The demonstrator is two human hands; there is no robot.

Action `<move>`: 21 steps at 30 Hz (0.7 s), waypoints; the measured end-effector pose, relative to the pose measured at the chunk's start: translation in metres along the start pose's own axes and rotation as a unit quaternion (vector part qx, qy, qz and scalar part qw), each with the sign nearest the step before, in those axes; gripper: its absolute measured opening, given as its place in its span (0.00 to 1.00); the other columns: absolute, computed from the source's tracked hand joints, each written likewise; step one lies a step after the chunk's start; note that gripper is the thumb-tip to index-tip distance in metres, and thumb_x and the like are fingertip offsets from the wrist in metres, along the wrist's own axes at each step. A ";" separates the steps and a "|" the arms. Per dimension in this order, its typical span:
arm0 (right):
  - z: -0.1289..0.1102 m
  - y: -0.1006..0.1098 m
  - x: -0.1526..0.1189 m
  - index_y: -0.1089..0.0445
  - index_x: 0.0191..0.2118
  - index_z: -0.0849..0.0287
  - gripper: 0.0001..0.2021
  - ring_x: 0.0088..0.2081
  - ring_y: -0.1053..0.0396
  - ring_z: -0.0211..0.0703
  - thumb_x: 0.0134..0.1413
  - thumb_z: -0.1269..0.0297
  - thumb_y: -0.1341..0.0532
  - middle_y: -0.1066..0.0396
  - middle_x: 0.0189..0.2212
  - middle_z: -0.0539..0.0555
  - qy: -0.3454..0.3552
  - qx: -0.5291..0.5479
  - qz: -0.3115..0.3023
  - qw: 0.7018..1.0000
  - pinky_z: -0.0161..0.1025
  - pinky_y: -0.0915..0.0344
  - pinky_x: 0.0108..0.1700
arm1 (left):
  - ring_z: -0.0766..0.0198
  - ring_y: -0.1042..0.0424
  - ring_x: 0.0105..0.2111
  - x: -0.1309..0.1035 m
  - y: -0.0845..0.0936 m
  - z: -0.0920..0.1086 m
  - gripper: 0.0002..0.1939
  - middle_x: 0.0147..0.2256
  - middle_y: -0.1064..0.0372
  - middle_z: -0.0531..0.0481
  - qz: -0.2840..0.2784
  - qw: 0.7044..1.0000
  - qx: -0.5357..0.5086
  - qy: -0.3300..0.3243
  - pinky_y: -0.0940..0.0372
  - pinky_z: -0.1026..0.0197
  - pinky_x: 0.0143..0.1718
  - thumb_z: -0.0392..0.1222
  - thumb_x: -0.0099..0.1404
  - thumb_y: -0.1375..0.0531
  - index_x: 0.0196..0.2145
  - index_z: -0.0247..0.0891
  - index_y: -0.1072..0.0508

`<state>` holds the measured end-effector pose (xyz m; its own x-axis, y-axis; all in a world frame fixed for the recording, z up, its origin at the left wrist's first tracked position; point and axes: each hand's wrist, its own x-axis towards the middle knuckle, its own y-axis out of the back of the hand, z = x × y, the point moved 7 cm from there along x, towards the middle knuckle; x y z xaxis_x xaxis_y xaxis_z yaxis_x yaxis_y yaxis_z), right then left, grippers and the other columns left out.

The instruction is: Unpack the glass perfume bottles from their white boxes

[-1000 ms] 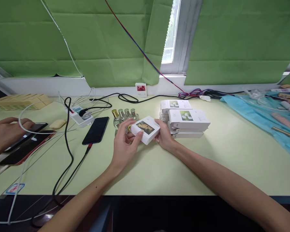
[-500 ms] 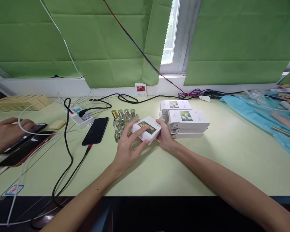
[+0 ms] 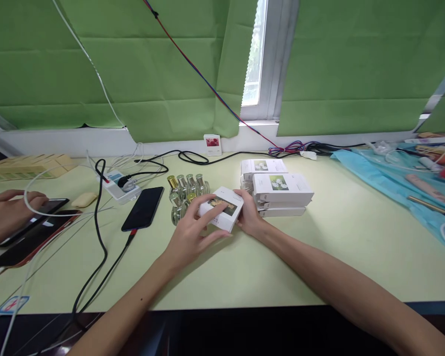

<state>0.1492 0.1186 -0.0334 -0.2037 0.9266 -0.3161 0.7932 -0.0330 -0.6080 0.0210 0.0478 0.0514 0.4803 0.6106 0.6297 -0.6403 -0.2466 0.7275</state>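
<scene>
You have the box (image 3: 225,217) between both hands, and light pressure on its edges should serve best: it looks like thin card, so a hard squeeze would likely dent it. Let your right hand (image 3: 249,213) do the steadying. Its fingers and thumb are closed about the box's right end, though I cannot tell how the hidden ones lie. Your left hand (image 3: 192,225) has its thumb against the near corner and its forefinger laid across the picture (image 3: 231,209), the two spread apart; the others are partly hidden at the left end. Keep that forefinger soft, as pressing could buckle the face. Mind the bottles (image 3: 182,186) just beyond your left fingers and the stack (image 3: 282,192) just beside your right hand.

The box is over the table (image 3: 282,267), well in from its near edge and short of its far edge, between bottles and stack. It sits aslant, a corner towards you, printed face up. It is white, with a dark picture of yellow flowers and print too small to read. Whether its ends are sealed, I cannot tell.
</scene>
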 end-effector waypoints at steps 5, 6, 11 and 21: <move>0.000 0.001 0.001 0.40 0.24 0.55 0.13 0.14 0.44 0.37 0.56 0.55 0.44 0.39 0.14 0.47 -0.007 0.019 -0.010 1.000 0.34 0.60 0.14 | 0.56 0.25 0.42 0.009 0.006 0.008 0.19 0.59 0.33 0.40 -0.036 0.998 0.054 -0.014 0.29 0.58 0.37 0.46 0.72 0.41 0.59 0.54 0.28; 0.001 0.001 0.002 0.38 0.26 0.55 0.13 0.15 0.42 0.37 0.56 0.54 0.44 0.37 0.15 0.47 -0.005 0.022 -0.014 1.000 0.34 0.58 0.15 | 0.57 0.25 0.42 0.011 0.008 0.009 0.19 0.59 0.33 0.40 -0.039 0.998 0.056 -0.010 0.29 0.58 0.37 0.46 0.72 0.41 0.59 0.53 0.29; 0.002 0.000 0.007 0.33 0.31 0.56 0.12 0.16 0.40 0.38 0.58 0.53 0.45 0.33 0.17 0.48 0.027 0.023 -0.027 0.999 0.34 0.52 0.15 | 0.53 0.27 0.46 0.032 0.018 0.013 0.30 0.60 0.37 0.40 -0.052 0.997 0.047 0.036 0.27 0.56 0.41 0.58 0.60 0.31 0.57 0.48 0.29; -0.007 -0.013 -0.001 0.30 0.29 0.60 0.24 0.13 0.40 0.37 0.66 0.52 0.56 0.30 0.17 0.53 0.076 -0.027 -0.090 0.993 0.35 0.51 0.14 | 0.56 0.28 0.39 0.081 0.019 -0.004 0.26 0.47 0.31 0.45 -0.054 0.991 0.052 0.110 0.31 0.56 0.39 0.54 0.60 0.35 0.54 0.44 0.27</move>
<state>0.1430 0.1207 -0.0194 -0.2594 0.9616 -0.0901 0.7821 0.1544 -0.6037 0.0450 0.0961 0.1155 0.3935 0.7837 0.4805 -0.5209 -0.2406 0.8190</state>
